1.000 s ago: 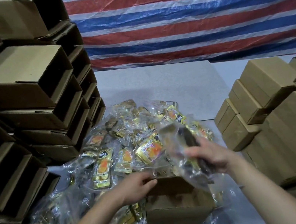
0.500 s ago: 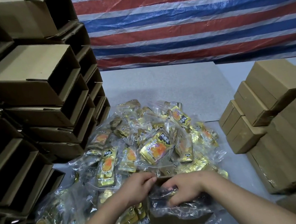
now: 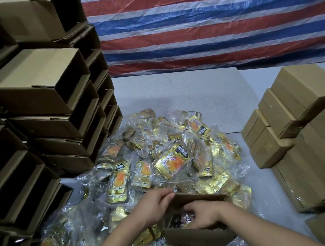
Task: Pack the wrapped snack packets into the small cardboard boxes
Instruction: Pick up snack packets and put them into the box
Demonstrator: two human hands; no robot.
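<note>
A: What fills my view, biggest first?

B: The striped tarp (image 3: 205, 20) at twelve o'clock, open empty cartons (image 3: 32, 96) stacked at nine, closed boxes (image 3: 307, 131) at three.

A: I see the packet heap (image 3: 163, 161) at centre and the small box (image 3: 199, 237) at six.

B: The left hand (image 3: 156, 208) grips its far-left rim. The right hand (image 3: 204, 215) has curled fingers pressing a wrapped packet (image 3: 178, 220) inside.

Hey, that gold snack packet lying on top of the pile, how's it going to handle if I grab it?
The gold snack packet would probably feel slippery: its clear outer wrap is glossy and crinkled. It likely flexes rather than staying stiff, since the film bunches loosely around it. Resting tilted on the pile, it may slide if nudged.
</note>
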